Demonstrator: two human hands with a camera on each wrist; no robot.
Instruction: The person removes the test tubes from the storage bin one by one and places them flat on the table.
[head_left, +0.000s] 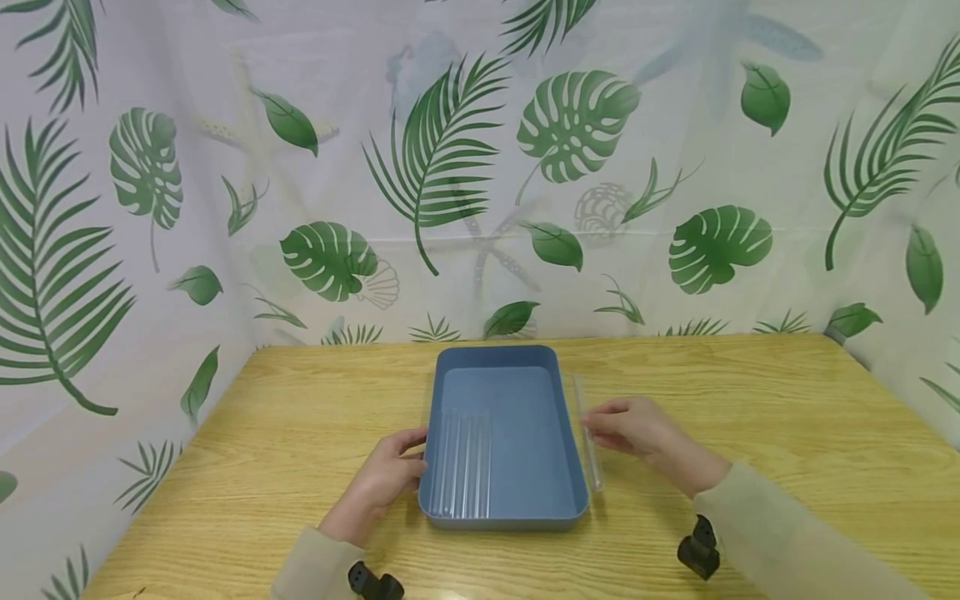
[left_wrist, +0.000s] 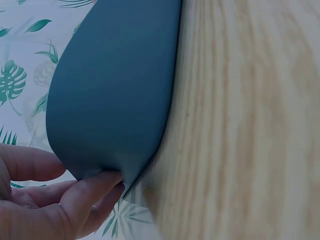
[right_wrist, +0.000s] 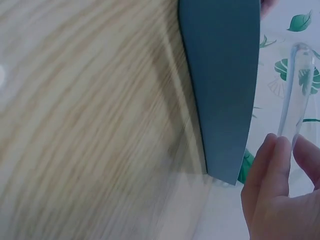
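A blue rectangular tray (head_left: pixel 528 467) lies on the table. In its left half, several clear test tubes (head_left: pixel 463 467) lie side by side lengthwise. My left hand (head_left: pixel 386 471) grips the tray's left side near the front corner. Up close in the left wrist view, its fingers (left_wrist: pixel 92 192) press against the blue wall at that corner. Just outside the tray's right wall, my right hand (head_left: pixel 637 432) pinches another clear test tube (right_wrist: pixel 299 90) between thumb and fingers. The tube's rounded end points away from the fingertips in the right wrist view, and it slants alongside the wall.
Beneath the tray is a wood-grain table (head_left: pixel 750 400). A white cloth (head_left: pixel 480 308) printed with green leaves hangs along the table's back and sides. Small black devices (head_left: pixel 699 547) sit on both wrists over light sleeves (head_left: pixel 795 533).
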